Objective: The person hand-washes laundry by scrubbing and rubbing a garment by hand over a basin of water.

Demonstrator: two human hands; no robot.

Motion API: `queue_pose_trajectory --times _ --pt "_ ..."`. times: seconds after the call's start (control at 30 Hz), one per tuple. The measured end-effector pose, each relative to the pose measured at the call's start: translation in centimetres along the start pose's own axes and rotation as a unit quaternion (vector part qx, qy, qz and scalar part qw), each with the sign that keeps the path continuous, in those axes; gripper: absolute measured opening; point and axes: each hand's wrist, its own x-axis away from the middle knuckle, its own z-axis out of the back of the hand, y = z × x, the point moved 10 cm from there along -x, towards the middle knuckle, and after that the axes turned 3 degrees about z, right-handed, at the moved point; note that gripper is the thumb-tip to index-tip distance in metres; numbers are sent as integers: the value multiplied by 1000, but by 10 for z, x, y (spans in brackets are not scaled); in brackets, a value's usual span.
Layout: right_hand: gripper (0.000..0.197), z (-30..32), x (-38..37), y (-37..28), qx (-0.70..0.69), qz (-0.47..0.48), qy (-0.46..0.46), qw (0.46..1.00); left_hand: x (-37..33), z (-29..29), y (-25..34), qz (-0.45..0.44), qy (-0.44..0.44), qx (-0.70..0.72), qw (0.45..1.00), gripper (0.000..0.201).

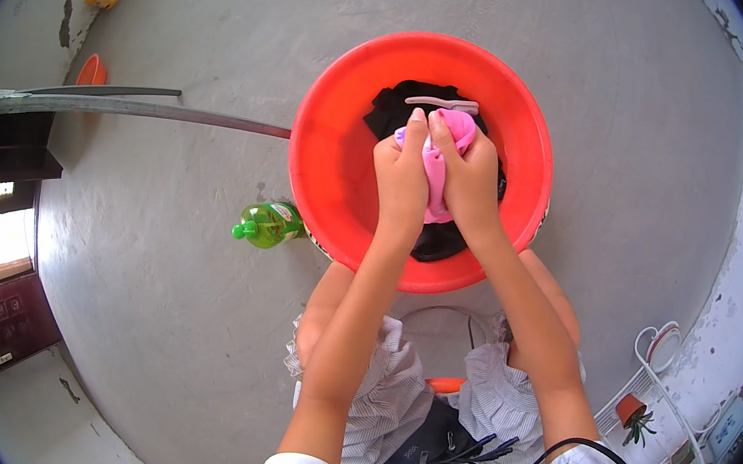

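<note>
A bunched pink cloth [437, 171] is gripped between my two hands over a red-orange plastic basin [337, 135]. My left hand [402, 173] closes on its left side, and my right hand [469, 177] closes on its right side, thumbs side by side on top. Dark wet-looking cloth [391, 105] lies in the basin beneath and beyond my hands, with more black fabric [438, 243] nearer me. A pale pink brush [443, 104] rests on the far part of the dark cloth, just beyond my fingers. Most of the fingertips are hidden by the cloth.
A green bottle [268, 225] stands on the grey floor, left of the basin. Long curved metal bars [154, 113] reach in from the left toward the basin. At the right wall, a white rack [634, 385] holds a potted plant [632, 412]. A small orange container [93, 71] is at far left.
</note>
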Motion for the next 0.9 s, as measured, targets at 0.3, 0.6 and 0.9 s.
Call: queue_pose_trajectory --times 0.3,0.6,0.9 --pt "27 -15 12 -9 85 12 -36 996 -8 13 9 10 21 49 999 34" --pt "28 5 -9 12 17 -27 -13 999 4 -5 -3 13 6 -30 999 30" --pt "25 -13 16 -11 63 28 -23 997 -10 11 5 48 22 69 996 34"
